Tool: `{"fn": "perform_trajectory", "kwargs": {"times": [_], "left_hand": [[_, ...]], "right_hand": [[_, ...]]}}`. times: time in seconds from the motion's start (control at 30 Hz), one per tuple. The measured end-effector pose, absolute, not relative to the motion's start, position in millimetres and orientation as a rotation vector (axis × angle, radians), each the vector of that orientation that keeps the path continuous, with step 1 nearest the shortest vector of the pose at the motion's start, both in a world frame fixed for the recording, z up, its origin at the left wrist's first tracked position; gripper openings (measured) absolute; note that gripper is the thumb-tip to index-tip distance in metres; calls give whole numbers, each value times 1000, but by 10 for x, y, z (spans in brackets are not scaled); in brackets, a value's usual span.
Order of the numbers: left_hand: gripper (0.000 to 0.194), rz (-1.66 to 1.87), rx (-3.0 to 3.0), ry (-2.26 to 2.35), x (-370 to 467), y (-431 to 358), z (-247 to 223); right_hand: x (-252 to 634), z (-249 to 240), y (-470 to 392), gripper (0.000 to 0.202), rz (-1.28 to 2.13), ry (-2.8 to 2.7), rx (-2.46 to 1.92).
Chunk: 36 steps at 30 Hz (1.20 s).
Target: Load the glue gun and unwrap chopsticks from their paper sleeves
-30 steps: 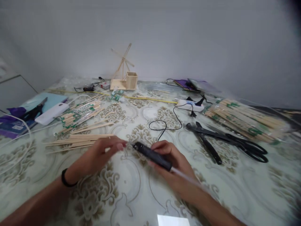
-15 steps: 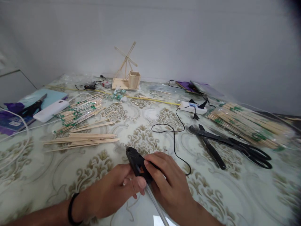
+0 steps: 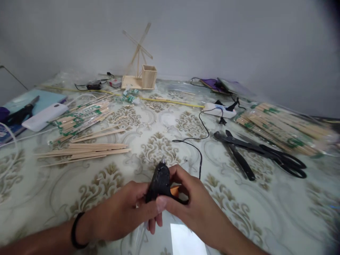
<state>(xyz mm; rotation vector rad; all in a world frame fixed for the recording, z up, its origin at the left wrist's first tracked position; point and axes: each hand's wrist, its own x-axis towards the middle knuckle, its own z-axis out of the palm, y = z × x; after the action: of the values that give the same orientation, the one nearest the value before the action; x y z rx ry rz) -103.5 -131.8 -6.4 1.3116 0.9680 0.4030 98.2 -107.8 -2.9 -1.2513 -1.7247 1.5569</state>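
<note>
above the table [image 3: 167, 122], hands [image 3: 120, 212] [image 3: 205, 209] hold a glue gun [image 3: 160, 180]

Held black glue gun [image 3: 160, 177], orange trigger [image 3: 174, 191], metal nozzle [image 3: 163, 160] pointing forward; clear glue stick [image 3: 140, 233] protruding behind.

A wooden windmill-shaped model [image 3: 131, 82] stands against the wall [image 3: 212, 35] at the upper centre, its square box [image 3: 149, 78] at the right end of its base. Left of it sit a small white-and-red box [image 3: 115, 83] and a black adapter [image 3: 94, 85]; just below lies crumpled green-and-clear wrapping [image 3: 129, 95]. A yellow strip [image 3: 170, 101] crosses the patterned desk [image 3: 159, 124] towards a white power strip [image 3: 211, 109] at the centre right. At the left edge, small black scissors [image 3: 22, 115] lie on a light-blue folder [image 3: 50, 97], near a white oblong device [image 3: 45, 117]. A bagged stick bundle [image 3: 82, 118] lies above loose sticks [image 3: 98, 149]. At the right, large black scissors [image 3: 261, 151] and a black-handled tool [image 3: 242, 164] lie below another bagged bundle [image 3: 281, 129].
</note>
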Motion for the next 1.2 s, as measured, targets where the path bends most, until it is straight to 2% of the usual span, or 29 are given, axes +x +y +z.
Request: {"fn": "perform_trajectory", "kwargs": {"times": [0.17,0.53,0.77,0.9,1.2], "left_hand": [[36,229,1403,1127,-982,-1347,-67],[33,211,1539,1172,-1003,-1296,-2],[44,208,1380,1127,-1056,-1300,-42],[42,189,1310,1135,-1059,-1281,-32],[44,293,1286,1014,-1081,-1250,-38]], "right_hand": [[908,-78,-1067,38,1498,-1578,-1458],[991,-70,-1090,38,1518,-1587,-1359],[1020,-75,-1051,46,1599,-1592,-1390],[1037,-74,-1026,48,1641,-1599,-1356],[1095,-39,-989,39,1676,-1557,-1202]]}}
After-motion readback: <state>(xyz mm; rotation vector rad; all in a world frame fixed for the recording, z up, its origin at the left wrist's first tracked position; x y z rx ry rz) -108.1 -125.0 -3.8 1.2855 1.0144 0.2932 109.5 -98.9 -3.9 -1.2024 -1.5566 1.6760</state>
